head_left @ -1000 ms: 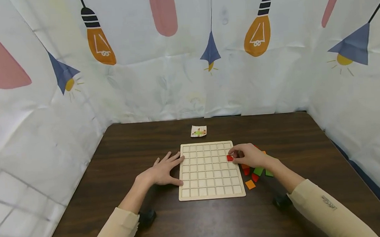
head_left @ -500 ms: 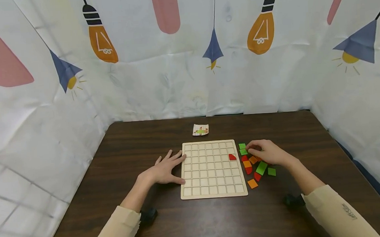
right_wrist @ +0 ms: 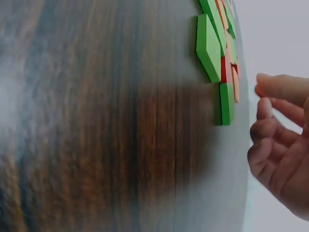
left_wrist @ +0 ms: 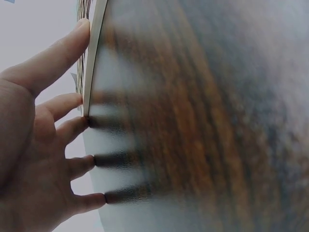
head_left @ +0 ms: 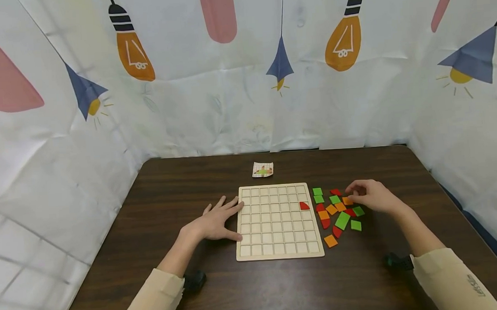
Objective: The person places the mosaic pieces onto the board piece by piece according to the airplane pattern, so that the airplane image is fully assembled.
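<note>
A pale wooden grid board [head_left: 277,221] lies on the dark table, with one red quarter-round tile [head_left: 304,206] in a cell near its right side. My left hand [head_left: 212,224] is spread along the board's left edge, thumb and fingertips touching it; the left wrist view shows the thumb [left_wrist: 58,60] against the rim. To the right of the board, my right hand [head_left: 373,195] hovers at the far right of the loose tiles, beside an orange square tile [head_left: 347,201]. Its fingers are loosely bent, and no tile shows between thumb and fingertips in the right wrist view.
Several red, green and orange tiles lie scattered right of the board, among them a larger green tile [head_left: 342,221] and a lone orange tile [head_left: 331,241] nearest me. A small printed pattern card [head_left: 263,169] lies behind the board. White printed cloth [head_left: 237,108] hangs around the table.
My right hand has let go of the red tile in the grid and moved right, over the loose tiles to their far right side. My left hand stays at the board's edge.
</note>
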A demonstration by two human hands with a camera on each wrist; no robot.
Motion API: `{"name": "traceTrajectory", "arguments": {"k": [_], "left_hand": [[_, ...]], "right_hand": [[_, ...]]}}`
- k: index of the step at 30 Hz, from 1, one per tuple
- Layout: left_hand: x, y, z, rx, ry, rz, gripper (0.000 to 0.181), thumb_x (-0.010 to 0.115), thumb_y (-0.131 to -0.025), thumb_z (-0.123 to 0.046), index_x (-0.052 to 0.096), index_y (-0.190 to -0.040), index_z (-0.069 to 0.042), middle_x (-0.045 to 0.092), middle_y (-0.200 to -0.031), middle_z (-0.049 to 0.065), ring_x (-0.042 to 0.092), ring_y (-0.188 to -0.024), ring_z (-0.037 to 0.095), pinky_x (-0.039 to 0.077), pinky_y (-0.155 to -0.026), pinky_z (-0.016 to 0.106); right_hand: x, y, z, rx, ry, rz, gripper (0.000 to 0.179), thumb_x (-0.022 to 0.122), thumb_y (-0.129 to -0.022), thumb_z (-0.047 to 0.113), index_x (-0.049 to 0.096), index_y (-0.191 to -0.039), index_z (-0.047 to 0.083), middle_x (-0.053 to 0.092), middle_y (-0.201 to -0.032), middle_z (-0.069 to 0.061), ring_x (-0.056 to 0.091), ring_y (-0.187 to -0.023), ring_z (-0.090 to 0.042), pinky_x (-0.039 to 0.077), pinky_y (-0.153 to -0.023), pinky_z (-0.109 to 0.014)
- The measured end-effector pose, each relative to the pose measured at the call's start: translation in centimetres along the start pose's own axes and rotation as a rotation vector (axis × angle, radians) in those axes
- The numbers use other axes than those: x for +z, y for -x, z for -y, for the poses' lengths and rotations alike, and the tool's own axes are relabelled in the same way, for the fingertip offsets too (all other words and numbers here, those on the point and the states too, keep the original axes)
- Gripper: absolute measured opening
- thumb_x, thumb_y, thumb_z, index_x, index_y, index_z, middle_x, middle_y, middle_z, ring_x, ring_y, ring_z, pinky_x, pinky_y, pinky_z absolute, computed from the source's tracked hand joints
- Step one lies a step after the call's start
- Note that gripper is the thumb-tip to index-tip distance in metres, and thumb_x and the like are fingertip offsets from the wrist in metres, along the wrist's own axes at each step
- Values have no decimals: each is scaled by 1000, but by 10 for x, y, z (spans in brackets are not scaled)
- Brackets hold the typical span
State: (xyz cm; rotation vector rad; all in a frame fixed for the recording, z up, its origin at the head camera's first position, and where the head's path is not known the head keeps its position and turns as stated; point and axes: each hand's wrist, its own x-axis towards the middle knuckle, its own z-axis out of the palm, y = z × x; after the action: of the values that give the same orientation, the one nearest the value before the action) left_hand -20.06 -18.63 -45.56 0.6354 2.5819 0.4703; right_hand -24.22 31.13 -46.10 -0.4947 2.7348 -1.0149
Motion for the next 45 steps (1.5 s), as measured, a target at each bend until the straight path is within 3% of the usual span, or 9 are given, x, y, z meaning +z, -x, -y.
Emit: {"name": "traceTrajectory", "arguments": {"k": [9,21,32,39,45], "left_hand": [[-2,0,-1,-4,3,4,101,76,-88,-58,23,-166,-23,9,-172,4,-4,-156,38,1,-116,71],[-4,-6,-6,-18,-8,24,99,76,-89,-54,24,-166,-20,10,-172,5,-3,-155,40,4,-115,73],[-3,-5,-8,-24,-32,6,110,82,-81,-59,23,-166,-20,7,-172,4,-1,-155,41,6,-113,75],[-3,-10,-6,-27,-94,-31,109,79,-81,-65,26,-165,-22,11,-172,1,1,-156,37,0,-113,75],[-3,-13,-1,-20,-69,-39,109,78,-82,-65,24,-166,-21,10,-172,2,2,-156,36,2,-114,74]], "right_hand": [[3,2,-3,67,40,4,25,76,-96,24,72,-108,2,58,-81,-2,51,-69,-19,41,-61,-32],[6,4,-8,75,41,-3,28,71,-98,17,67,-117,-3,59,-83,-3,51,-67,-19,41,-60,-32],[6,2,-13,43,55,-9,26,75,-95,15,69,-113,-2,61,-83,-2,54,-70,-20,44,-62,-33],[2,2,-7,64,61,-77,32,73,-98,23,68,-115,-3,70,-92,-4,63,-80,-20,52,-70,-38],[4,0,8,18,44,-118,32,73,-98,21,67,-119,-3,72,-97,-6,68,-85,-23,55,-75,-41]]}}
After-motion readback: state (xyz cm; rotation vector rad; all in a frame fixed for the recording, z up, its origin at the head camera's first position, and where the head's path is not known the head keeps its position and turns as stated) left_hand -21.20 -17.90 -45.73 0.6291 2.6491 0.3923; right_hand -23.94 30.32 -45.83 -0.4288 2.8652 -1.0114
